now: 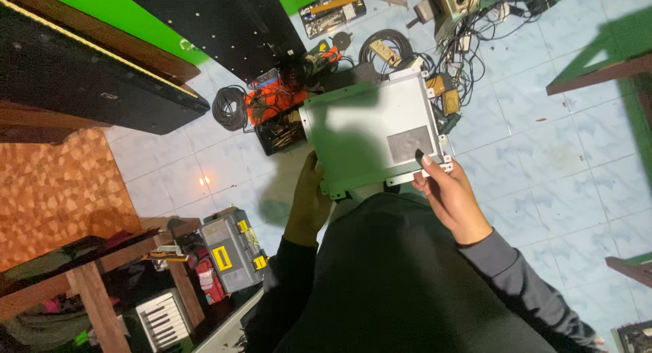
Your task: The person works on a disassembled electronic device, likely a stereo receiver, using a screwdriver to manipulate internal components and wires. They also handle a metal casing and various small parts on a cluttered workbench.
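Note:
I hold a flat grey metal panel (pixel 370 132) with small mounting tabs in both hands, above a tiled floor. My left hand (pixel 309 203) grips its lower left edge. My right hand (pixel 448 193) grips its lower right corner, with the thumb lying on the panel's face next to a darker grey square patch (pixel 409 144). The panel is tilted a little and hides part of the things below it.
Under the panel lie coiled black cables (pixel 231 108), an orange tool (pixel 275 98), a black crate (pixel 282 132) and tangled wires (pixel 468 47). A grey and yellow toolbox (pixel 232 250) stands at lower left next to a wooden table (pixel 88 278). A dark case (pixel 88 74) sits at upper left.

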